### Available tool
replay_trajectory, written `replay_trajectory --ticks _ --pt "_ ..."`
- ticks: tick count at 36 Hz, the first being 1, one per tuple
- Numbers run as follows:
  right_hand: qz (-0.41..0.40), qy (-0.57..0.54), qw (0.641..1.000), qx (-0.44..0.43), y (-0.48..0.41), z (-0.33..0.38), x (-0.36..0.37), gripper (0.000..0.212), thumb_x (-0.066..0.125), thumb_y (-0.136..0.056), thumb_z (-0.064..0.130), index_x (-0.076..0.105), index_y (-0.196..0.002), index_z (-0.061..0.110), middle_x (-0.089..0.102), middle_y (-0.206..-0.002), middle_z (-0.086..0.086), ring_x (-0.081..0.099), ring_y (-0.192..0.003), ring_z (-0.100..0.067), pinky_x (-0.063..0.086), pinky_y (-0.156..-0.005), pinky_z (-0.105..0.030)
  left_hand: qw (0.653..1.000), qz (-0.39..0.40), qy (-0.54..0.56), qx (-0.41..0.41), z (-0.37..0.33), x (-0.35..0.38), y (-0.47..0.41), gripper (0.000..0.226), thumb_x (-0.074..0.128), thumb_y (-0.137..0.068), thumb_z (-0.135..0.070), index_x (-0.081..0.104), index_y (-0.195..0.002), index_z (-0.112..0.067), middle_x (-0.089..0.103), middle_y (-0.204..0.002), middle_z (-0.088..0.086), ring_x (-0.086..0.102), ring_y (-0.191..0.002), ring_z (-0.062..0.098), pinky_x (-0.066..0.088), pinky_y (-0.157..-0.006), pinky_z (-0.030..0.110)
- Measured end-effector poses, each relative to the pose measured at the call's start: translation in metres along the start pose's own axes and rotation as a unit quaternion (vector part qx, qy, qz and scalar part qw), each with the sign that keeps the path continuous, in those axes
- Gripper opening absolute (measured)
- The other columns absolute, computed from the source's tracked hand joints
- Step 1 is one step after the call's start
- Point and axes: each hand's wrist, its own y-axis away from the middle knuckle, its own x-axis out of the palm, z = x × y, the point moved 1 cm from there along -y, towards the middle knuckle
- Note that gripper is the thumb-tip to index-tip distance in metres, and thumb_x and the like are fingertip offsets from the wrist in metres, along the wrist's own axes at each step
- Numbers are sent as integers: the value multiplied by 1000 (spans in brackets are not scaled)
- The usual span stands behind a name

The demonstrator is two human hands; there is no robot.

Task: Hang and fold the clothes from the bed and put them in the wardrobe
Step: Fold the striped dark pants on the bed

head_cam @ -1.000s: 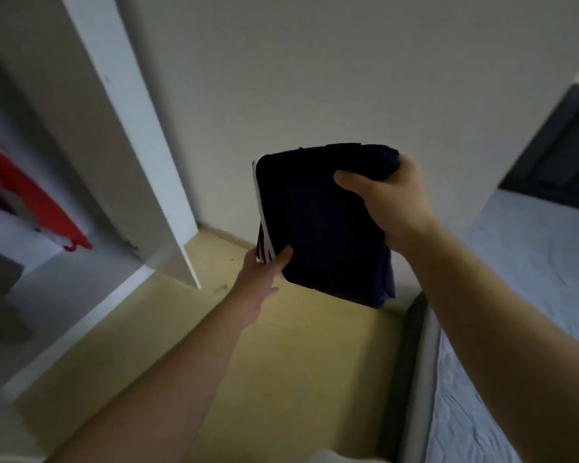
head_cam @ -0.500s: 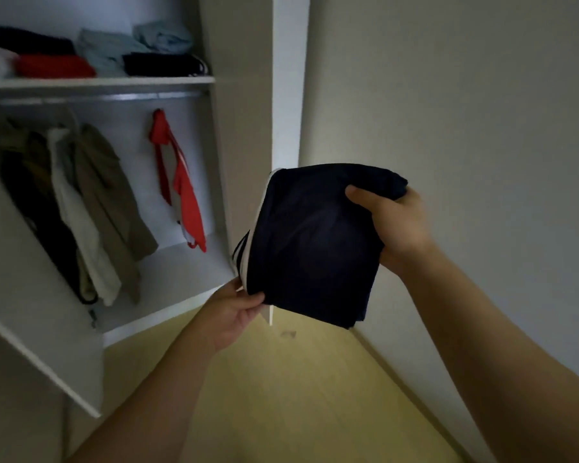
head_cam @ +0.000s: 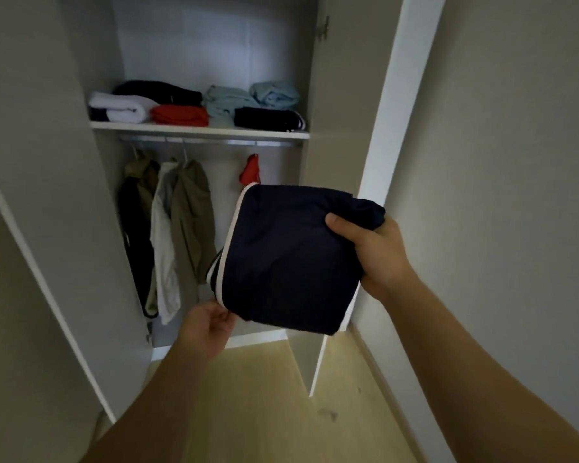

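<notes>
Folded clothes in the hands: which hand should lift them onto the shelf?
Probably the right. The right hand grips the folded clothes at their upper edge, nearer the shelf; the left hand only pinches the bottom corner.

1. Dim overall; flat, soft indoor light with a muted greyish cast.
2. Brightest patches: upper back of wardrobe (head_cam: 188,45), front edge of right door (head_cam: 393,128), floor (head_cam: 264,412) at bottom centre.
3. Folded garment (head_cam: 281,262) reads near-black. Weave and creases are lost; only the white trim stands out.
4. Hanging clothes (head_cam: 181,222) sit in shadow under the shelf (head_cam: 198,130); the darkest one barely separates from the shade around it.
5. Wide-angle warp: door edges lean and bow outward, forearms stretch toward the bottom corners.
6. Soft throughout, walls grainy. Left hand (head_cam: 204,325) is smeared, right hand (head_cam: 375,252) a bit crisper.
</notes>
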Motion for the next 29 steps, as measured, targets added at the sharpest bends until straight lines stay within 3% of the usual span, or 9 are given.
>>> replay_trajectory --ticks 4,7,10,12,14,16,19,23,29 --pt "74 59 995 -29 -51 -5 26 26 83 -80 14 76 -103 22 76 -106 -1 73 -99 -19 60 -80 -30 992 -40 -118 -22 -49 4 -47 28 44 -99 -6 67 -114 0 71 -112 18 69 -98 33 56 -87 44" --pt "153 156 975 -31 -90 -9 48 18 82 -81 13 76 -96 21 77 -99 1 73 -93 -16 58 -74 -22 992 12 -128 9 -95 21 -74 35 53 -90 -10 65 -122 1 65 -123 20 64 -103 35 50 -98 47" --pt "189 266 944 -38 -127 -15 71 21 83 -81 17 70 -97 21 75 -92 7 72 -88 -11 55 -72 -21 976 110 -169 81 -146 58 -89 42 63 -85 -41 70 -117 -15 66 -129 7 62 -117 24 47 -100 42" --pt "208 309 927 -42 -150 -20 84 22 83 -81 18 69 -97 21 73 -91 8 71 -86 -8 55 -73 -19 918 194 -320 134 -177 87 -96 63 63 -81 -67 58 -131 -29 60 -139 -8 53 -129 10 39 -110 35" --pt "220 336 914 -52 -173 -25 96 23 83 -81 18 68 -97 21 72 -91 9 70 -86 -7 54 -75 -17 800 275 -501 180 -198 114 -107 93 71 -63 -80 44 -141 -38 47 -146 -20 43 -134 -5 37 -109 17" --pt "225 348 908 -68 -194 -28 107 25 84 -80 15 68 -98 18 72 -91 7 69 -86 -7 53 -74 -16 679 341 -626 173 -208 140 -118 108 80 -59 -73 29 -150 -42 35 -151 -25 36 -137 -10 37 -102 6" --pt "225 362 901 -86 -228 -32 119 29 85 -77 14 68 -100 13 72 -92 1 69 -85 -10 54 -73 -16 567 381 -708 179 -215 170 -138 104 90 -62 -51 26 -143 -58 45 -141 -33 47 -127 -9 44 -100 11" --pt "231 364 899 -80 -271 -33 123 29 85 -77 12 69 -101 14 73 -93 1 71 -88 -13 57 -78 -22 522 306 -765 221 -236 196 -176 94 95 -59 -45 46 -139 -34 60 -129 -16 59 -115 5 52 -101 34" --pt "231 371 897 -73 -340 -29 116 32 87 -75 12 71 -102 15 76 -97 1 72 -94 -16 57 -91 -38 520 321 -772 178 -250 233 -229 49 90 -70 -39 70 -112 -24 74 -106 -12 69 -93 3 58 -83 23"
